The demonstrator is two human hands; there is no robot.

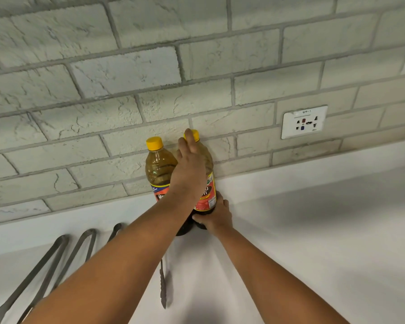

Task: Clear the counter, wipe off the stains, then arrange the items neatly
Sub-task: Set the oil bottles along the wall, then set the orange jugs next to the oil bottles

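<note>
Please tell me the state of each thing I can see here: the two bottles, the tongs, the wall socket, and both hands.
Left bottle: upright at the wall, yellow cap on, partly full.
Right bottle: upright beside it, cap on, held by both hands.
Left hand: laid over the right bottle's upper part.
Right hand: grips the right bottle's base.
Tongs: lying flat on the counter.
Wall socket: nothing plugged in.

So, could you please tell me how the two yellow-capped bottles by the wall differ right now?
The right bottle is held: the left hand lies over its shoulder and cap, and the right hand grips its base. The left bottle stands beside it with its cap and neck clear. The right bottle's red label faces the camera; the left bottle's label is mostly hidden behind the arm. Both are upright against the brick wall, holding amber liquid.
</note>
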